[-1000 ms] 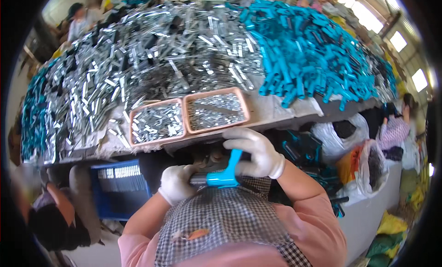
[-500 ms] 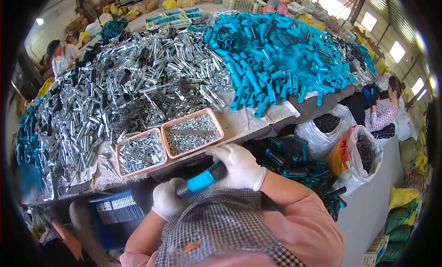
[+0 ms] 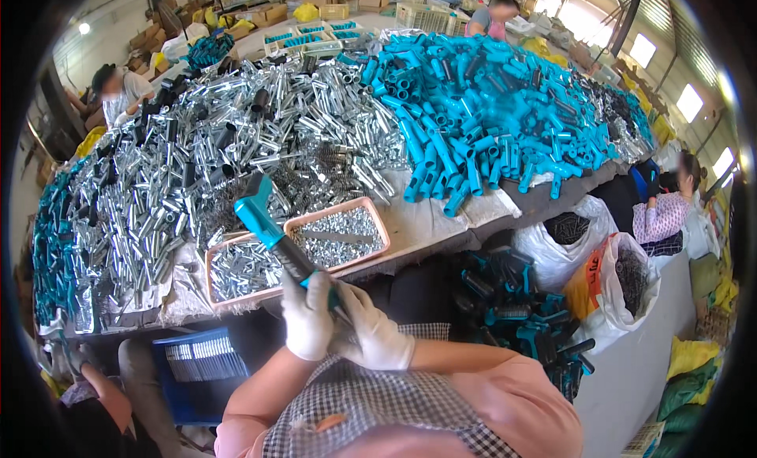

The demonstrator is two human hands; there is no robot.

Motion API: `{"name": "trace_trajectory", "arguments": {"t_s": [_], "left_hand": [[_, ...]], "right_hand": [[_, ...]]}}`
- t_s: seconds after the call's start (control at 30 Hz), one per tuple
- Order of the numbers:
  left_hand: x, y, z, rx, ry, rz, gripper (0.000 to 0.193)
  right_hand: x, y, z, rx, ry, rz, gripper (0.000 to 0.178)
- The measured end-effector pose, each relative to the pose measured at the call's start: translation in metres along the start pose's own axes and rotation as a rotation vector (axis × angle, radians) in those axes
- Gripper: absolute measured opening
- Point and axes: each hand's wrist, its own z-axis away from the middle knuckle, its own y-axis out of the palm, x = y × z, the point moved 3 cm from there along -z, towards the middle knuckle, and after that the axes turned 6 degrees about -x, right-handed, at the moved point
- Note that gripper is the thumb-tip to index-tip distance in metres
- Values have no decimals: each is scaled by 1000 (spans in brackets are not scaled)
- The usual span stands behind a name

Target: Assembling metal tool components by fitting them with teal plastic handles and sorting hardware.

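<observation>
Both my hands wear white gloves and meet just in front of the table edge. My left hand (image 3: 306, 320) is wrapped round the black lower grip of a teal-and-black hand tool (image 3: 259, 220). The tool slants up and leftward, its angled head over the left parts tray (image 3: 264, 295). Close beside it, my right hand (image 3: 371, 332) closes round the tool's lower end, and its fingers partly hide that end. Small silvery pieces fill the left tray. The adjoining pink tray (image 3: 386, 239) holds tiny metal bits and a flat grey strip.
Heaped metal tubes (image 3: 158, 190) and dark springs (image 3: 324, 158) lie behind the trays, teal shells (image 3: 465, 119) to their right. Below right are similar tools (image 3: 536, 332) and white sacks (image 3: 631, 300); below left, a blue crate (image 3: 177, 395). Other people (image 3: 666, 213) sit around the table.
The tool has swung from low and nearly level to a steep slant, its head now up over the left tray. My hands have come closer together at its lower end.
</observation>
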Motion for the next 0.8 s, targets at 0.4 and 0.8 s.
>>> {"name": "trace_trajectory", "arguments": {"t_s": [0.4, 0.8], "left_hand": [[-8, 69, -55, 445, 780, -773, 54], [58, -20, -94, 107, 697, -1223, 45]], "right_hand": [[-120, -175, -51, -568, 334, 79, 47], [-415, -562, -201, -1125, 995, 898, 55]]}}
